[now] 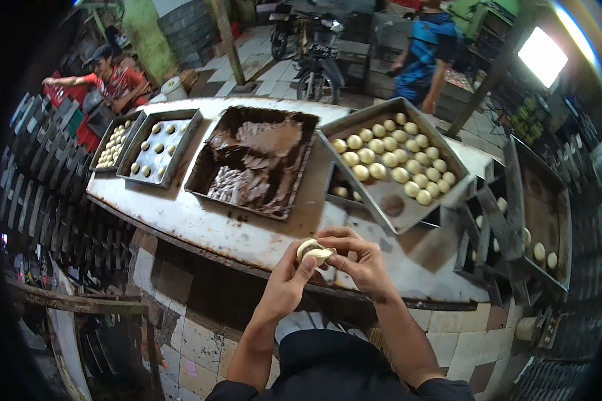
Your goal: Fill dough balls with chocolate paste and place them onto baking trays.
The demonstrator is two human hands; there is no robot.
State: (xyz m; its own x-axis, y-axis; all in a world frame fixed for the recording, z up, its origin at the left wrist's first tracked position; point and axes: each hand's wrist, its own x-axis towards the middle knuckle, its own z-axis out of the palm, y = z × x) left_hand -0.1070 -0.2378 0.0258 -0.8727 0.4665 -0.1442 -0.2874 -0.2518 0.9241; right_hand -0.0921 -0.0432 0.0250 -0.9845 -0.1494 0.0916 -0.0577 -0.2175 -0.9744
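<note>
Above the table's front edge, my left hand and my right hand hold one piece of pale dough between them. It is folded round a bit of brown filling that shows through the gap. Fingers of both hands are closed on its edges. Beyond my hands lies a dark square pan with brown paste smeared over its bottom and walls. To its right, a metal tray carries rows of round dough balls, tilted across another tray beneath it.
At the table's left end are two smaller trays of dough balls. Several trays lean and stack at the right end. Dark tray stacks rise at far left. A seated person, a standing person and a motorbike are beyond the table.
</note>
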